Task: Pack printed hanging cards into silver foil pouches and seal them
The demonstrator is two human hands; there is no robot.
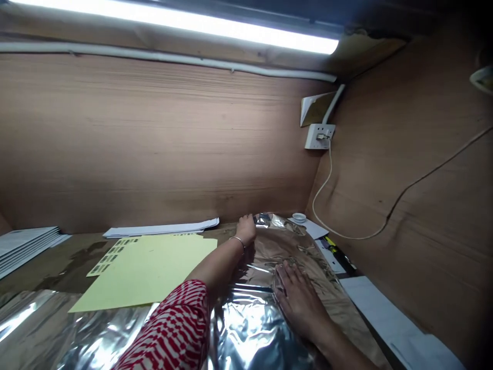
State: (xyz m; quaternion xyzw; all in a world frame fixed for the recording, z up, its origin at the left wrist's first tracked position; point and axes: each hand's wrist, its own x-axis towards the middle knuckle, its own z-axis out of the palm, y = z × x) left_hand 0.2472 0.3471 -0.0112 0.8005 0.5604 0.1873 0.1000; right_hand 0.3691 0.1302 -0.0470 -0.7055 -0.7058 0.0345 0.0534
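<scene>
A crinkled sheet of silver foil [246,324] lies spread across the desk [50,262], running from the near edge up to the far wall and out to the lower left, its creases catching the light and the wood's brown tone. The left hand [245,229], with a thin metal bangle [236,241] on the wrist and a red-and-white patterned sleeve [169,329] on the arm, sits at the far end of the foil, its fingers gathered at the crumpled edge; whether they pinch it cannot be told from this view. The right hand [298,303] lies spread and palm-down on the foil, fingers apart. To the left of the foil sits a pale yellow card [142,272], partly lying over a strip of small printed labels [111,258]. The foil looks very light, thin and soft, likely to slip, dent and tear easily, so it seems best taken by its edges with both hands, or smoothed with open palms rather than pinched at one spot.
</scene>
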